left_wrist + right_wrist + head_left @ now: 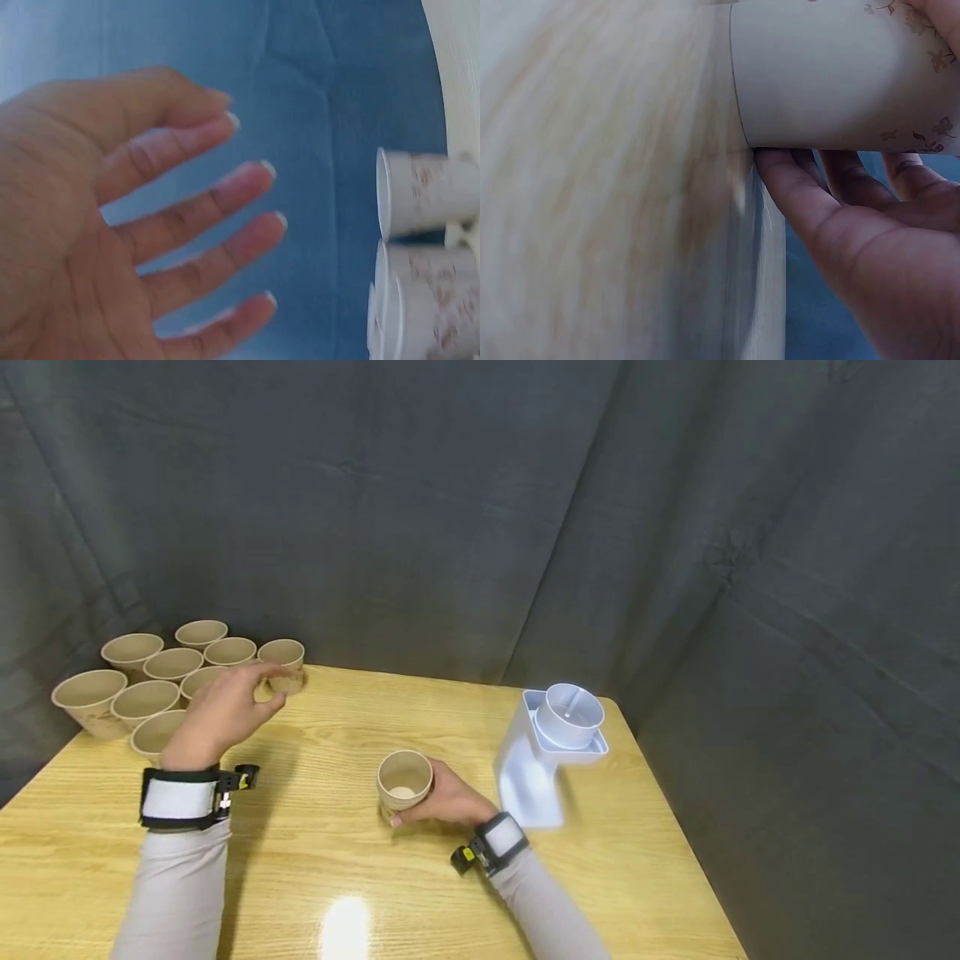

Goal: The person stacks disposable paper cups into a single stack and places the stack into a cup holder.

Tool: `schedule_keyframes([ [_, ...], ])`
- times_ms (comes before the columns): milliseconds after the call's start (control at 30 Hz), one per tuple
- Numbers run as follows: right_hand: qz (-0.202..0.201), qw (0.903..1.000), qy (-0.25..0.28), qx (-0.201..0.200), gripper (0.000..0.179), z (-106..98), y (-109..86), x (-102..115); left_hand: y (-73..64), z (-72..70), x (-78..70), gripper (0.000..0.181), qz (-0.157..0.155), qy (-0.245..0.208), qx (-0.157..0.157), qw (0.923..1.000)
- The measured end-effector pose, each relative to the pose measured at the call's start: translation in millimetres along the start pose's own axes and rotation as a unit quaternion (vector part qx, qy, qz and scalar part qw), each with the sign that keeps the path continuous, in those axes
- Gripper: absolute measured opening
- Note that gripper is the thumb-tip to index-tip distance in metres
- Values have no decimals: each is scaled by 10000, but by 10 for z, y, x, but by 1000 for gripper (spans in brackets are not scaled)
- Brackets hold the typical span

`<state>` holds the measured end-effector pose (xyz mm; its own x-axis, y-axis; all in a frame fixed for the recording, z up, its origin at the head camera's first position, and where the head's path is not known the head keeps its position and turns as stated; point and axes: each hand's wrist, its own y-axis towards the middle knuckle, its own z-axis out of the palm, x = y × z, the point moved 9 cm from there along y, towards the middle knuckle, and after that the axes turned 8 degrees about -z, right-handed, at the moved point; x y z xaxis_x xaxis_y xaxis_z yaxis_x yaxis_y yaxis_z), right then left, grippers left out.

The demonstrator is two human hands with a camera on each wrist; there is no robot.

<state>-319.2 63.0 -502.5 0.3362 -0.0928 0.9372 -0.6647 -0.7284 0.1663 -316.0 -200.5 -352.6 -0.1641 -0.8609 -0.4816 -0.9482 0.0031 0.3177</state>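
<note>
A beige paper cup [405, 774] with a small floral print is upright near the middle of the wooden table. My right hand [452, 797] grips it from the right side, thumb on one side and fingers on the other. In the right wrist view, the end of the cup [825, 75] meets the tabletop. My left hand [225, 706] is raised in front of a group of similar cups [90, 693], its fingers loosely bent and holding nothing. The left wrist view shows the left palm [127, 247] with spread fingers, apart from the cups [427, 191].
A pale stand [528, 777] bears a round white container [570, 718] with a bar inside, right of my right hand. Another cup [288, 664] stands at the right end of the group, near the back edge. A dark curtain [420, 510] hangs behind the table [337, 860].
</note>
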Motion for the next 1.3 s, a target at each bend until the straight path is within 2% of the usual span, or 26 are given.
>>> schedule_keyframes([
  [233, -8, 10000, 39, -39, 79, -3, 0, 5, -66, -102, 571, 35, -739, 23, 4, 9973],
  [400, 19, 10000, 9, -12, 79, 2, 9, 16, -141, -107, 831, 45, -1096, 148, 163, 9937],
  [500, 37, 10000, -21, -11, 79, 0, 11, 23, -176, -105, 946, 45, -1232, 29, 278, 9920],
  [600, 44, 10000, -24, -7, 80, 1, 12, 27, -196, -112, 1011, 41, -1133, -143, 272, 9931],
  [733, 68, 10000, 12, -20, 79, 4, 6, 22, -215, -120, 1058, 42, -955, -161, 247, 9950],
  [967, 4, 10000, 68, -51, 78, 14, 7, 19, -270, -114, 1171, 47, -1342, -198, 578, 9891],
  [1300, -41, 10000, 39, -33, 78, 5, -2, 21, -279, -96, 1185, 44, -1204, -147, 609, 9907],
])
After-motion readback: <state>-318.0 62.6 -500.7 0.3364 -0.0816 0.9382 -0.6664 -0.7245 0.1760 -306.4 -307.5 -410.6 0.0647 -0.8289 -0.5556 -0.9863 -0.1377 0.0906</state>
